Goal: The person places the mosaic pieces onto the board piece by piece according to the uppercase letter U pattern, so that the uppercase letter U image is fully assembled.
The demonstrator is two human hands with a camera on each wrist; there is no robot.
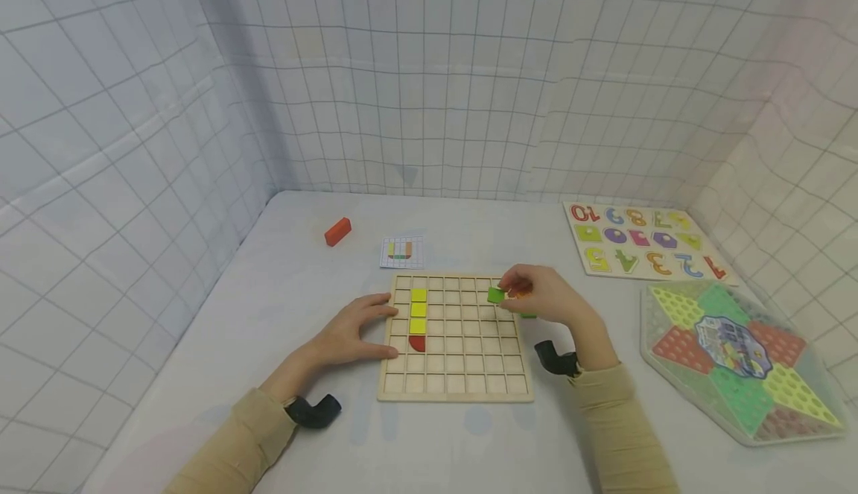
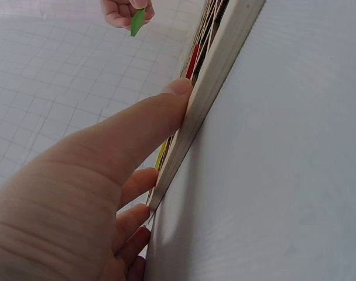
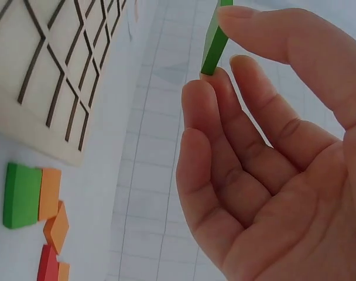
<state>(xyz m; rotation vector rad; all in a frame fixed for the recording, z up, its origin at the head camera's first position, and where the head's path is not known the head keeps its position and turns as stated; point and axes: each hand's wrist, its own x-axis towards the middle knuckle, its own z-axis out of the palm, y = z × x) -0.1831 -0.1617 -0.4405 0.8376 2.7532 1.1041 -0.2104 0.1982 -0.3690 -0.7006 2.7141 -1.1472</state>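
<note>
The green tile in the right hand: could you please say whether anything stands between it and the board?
Nothing visible does; the right hand holds the green tile raised above the board, with bare cells nearby.

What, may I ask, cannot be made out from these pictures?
Head view: most loose pieces, hidden behind the right hand.
Head view: any writing on the box label, too small to read.
Right wrist view: the upper end of the held green piece, cut off by the top edge.
</note>
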